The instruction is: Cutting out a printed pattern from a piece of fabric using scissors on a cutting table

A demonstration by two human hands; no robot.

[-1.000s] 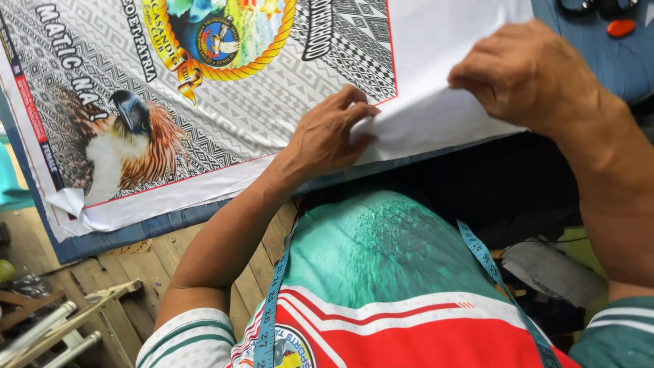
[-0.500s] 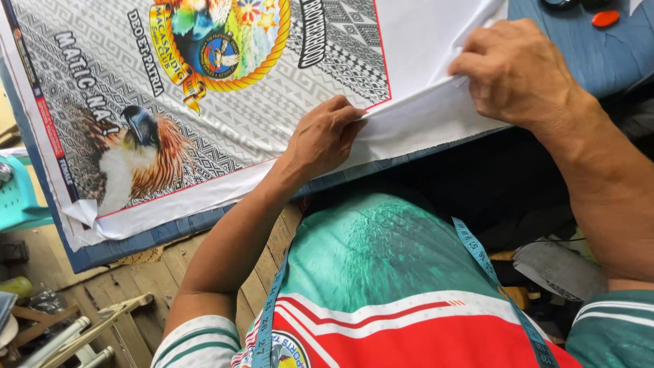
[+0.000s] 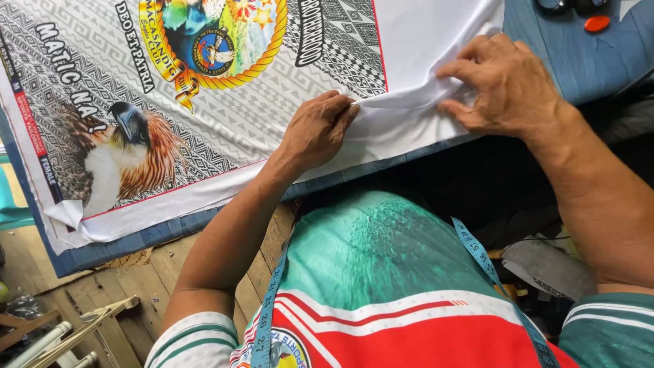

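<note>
Pinching the white border of the printed fabric (image 3: 225, 123) with my left hand (image 3: 317, 129), fingers curled tight and closed on a raised fold. My right hand (image 3: 507, 85) sits just beside that fold, fingers bent and spread, fingertips pressing the same white edge down and gripping the bunched cloth. That fabric lies flat across the blue table (image 3: 586, 58), its near edge running along the table's front edge. On the fabric, an eagle picture (image 3: 129, 153) sits well away from my left hand, a round colourful emblem (image 3: 211, 44) just beyond it. Hanging round my neck, below the table edge, a blue measuring tape (image 3: 477, 249). Wooden floorboards (image 3: 136, 300) show beneath the table.
</note>
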